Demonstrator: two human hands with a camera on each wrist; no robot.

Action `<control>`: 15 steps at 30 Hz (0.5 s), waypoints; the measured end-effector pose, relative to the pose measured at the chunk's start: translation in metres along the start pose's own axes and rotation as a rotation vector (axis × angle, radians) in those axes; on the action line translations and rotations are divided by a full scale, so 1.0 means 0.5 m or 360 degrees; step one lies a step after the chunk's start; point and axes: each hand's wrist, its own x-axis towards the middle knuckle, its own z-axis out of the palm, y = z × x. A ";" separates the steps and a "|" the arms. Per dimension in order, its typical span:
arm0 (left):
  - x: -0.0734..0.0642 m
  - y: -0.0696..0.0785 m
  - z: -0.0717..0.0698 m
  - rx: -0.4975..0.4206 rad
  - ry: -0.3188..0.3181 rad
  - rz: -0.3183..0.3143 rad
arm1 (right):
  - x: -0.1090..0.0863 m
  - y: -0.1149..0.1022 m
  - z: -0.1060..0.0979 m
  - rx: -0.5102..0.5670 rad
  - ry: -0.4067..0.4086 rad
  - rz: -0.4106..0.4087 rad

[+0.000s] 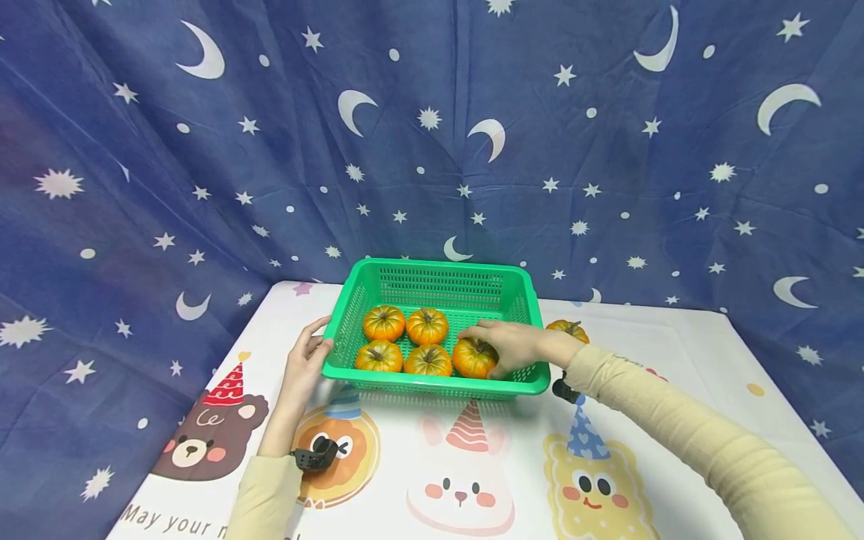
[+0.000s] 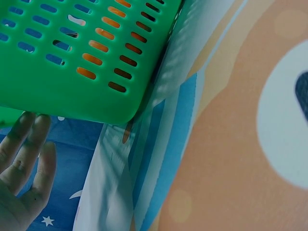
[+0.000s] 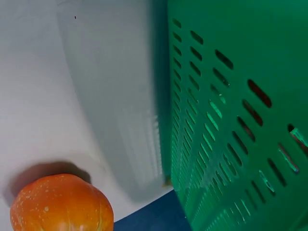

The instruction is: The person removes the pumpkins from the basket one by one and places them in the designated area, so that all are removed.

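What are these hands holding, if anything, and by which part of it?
The right hand grips the basket's rightmost pumpkin by its far and right sides. The left hand touches the left rim of the basket.

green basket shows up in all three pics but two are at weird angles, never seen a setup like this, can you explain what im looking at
There's no machine here, just a person's bare hands. The widest picture comes from a camera worn on the head, looking forward and down. The other two come from wrist cameras, so they see the green basket close up from either end.

The basket stands on a white printed cloth in front of a blue moon-and-star curtain. The left hand touches its left rim. The right hand reaches inside and grips one pumpkin. Four other pumpkins sit in the basket, and a loose pumpkin lies outside it on the right, partly hidden by the right arm in the head view.
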 end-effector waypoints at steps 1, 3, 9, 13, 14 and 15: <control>0.000 0.000 0.000 -0.0003 0.0001 0.0002 | -0.002 0.000 -0.002 0.0003 0.0006 0.0005; 0.000 -0.001 -0.001 -0.0005 -0.0003 0.0000 | -0.005 0.000 -0.004 0.0007 0.0011 0.0015; -0.001 -0.001 0.000 0.0015 -0.0002 -0.0015 | -0.014 0.002 -0.010 -0.0019 0.0068 -0.0014; -0.001 -0.001 0.000 -0.0002 -0.0002 -0.0015 | -0.023 0.002 -0.017 -0.0034 0.0113 -0.0020; 0.000 -0.001 0.000 -0.0009 -0.0003 -0.0012 | -0.026 0.001 -0.019 -0.0031 0.0125 -0.0020; 0.000 -0.001 0.000 -0.0019 -0.0002 -0.0010 | -0.029 0.001 -0.021 -0.0026 0.0133 -0.0018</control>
